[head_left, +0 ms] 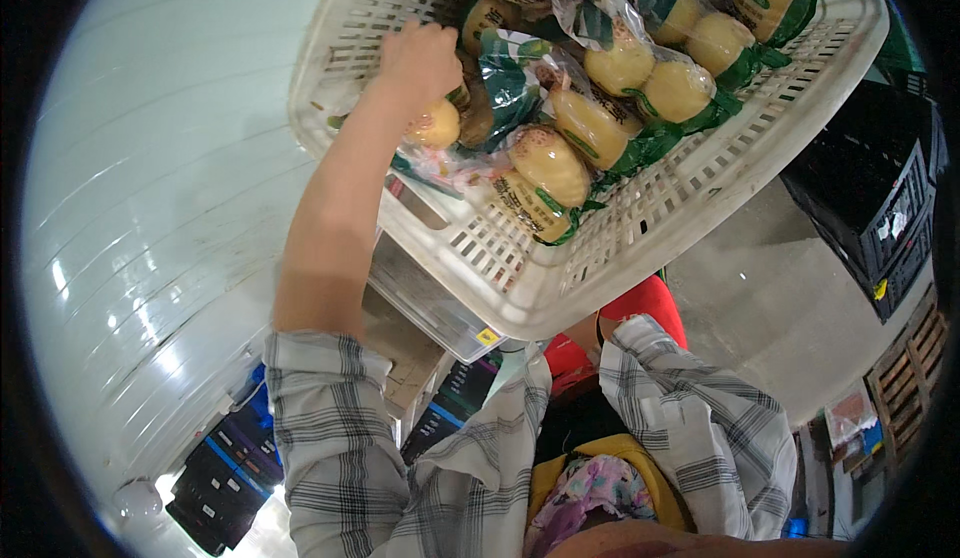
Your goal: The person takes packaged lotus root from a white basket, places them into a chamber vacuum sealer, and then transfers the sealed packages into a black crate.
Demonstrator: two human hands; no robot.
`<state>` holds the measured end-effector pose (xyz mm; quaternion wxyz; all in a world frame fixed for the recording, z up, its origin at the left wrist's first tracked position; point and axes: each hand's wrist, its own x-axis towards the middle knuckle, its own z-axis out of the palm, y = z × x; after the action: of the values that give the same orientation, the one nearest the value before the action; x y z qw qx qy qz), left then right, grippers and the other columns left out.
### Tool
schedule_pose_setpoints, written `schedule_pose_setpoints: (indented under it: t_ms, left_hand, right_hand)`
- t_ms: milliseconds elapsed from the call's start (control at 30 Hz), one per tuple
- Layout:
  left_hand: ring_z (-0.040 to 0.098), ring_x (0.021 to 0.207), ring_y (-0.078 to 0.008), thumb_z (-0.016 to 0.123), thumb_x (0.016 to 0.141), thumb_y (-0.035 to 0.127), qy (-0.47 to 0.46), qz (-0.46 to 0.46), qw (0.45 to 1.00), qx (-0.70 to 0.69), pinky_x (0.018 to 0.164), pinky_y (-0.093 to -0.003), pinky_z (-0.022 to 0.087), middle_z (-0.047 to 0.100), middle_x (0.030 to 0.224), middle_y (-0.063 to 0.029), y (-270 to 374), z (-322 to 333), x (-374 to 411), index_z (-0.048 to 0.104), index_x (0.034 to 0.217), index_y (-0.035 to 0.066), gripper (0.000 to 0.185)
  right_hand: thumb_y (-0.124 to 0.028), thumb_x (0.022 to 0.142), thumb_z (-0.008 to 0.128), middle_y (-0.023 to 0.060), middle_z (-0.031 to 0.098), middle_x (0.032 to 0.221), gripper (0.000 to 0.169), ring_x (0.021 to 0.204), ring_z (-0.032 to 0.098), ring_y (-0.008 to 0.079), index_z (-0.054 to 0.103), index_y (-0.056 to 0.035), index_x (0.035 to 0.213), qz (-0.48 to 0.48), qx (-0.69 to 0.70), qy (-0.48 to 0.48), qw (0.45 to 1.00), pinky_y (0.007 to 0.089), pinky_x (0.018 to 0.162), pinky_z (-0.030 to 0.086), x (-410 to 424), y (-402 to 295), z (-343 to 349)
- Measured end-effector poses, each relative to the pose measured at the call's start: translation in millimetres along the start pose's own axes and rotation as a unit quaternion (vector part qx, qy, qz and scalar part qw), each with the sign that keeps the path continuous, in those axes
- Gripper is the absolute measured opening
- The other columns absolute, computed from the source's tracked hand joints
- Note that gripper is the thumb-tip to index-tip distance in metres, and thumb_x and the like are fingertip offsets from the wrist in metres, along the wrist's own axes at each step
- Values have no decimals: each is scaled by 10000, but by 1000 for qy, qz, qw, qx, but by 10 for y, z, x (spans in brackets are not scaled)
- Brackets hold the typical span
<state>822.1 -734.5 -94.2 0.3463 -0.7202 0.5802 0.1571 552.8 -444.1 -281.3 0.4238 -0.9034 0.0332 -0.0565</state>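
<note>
A white plastic basket (660,235) with slotted walls fills the upper middle of the view, tilted. It holds several clear and green plastic packs of pale yellow, rounded root pieces, seemingly lotus root (551,164). My left hand (421,66) reaches over the left side into the basket, back of the hand up and fingers bent down beside the packs. Its fingertips are hidden, so a grip cannot be made out. One yellow piece (435,124) lies just below the wrist. My right hand is out of view; its forearm passes behind the basket's near rim.
A glossy pale wall or panel (150,183) stands at the left. Beneath the basket is a clear plastic container (442,325). Black crates (862,183) stand at the right on a concrete floor (757,310), with a wooden pallet (911,378) below them. More dark crates (225,475) are at lower left.
</note>
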Motion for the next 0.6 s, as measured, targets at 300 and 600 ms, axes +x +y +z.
schedule_pose_setpoints:
  t_ms: [300,600]
  left_hand:
    - [309,1319,-277,676,684,426,-252,15,953,167,991,-471,305,510,1314,-74,36,177,509,510,1285,94,707]
    - [409,1214,-286,582,748,451,-136,-94,969,182,912,-500,335,566,1226,-99,-181,274,146,568,1218,124,573]
  right_hand:
    - [-238,841,559,109,268,1459,483,1376,168,335,449,-108,1293,-6,-1,-8,1000,435,1130,160,-17,32,18]
    - [-241,839,561,109,272,1456,480,1374,170,335,454,-109,1287,-10,-14,-21,1000,440,1129,158,-78,35,41]
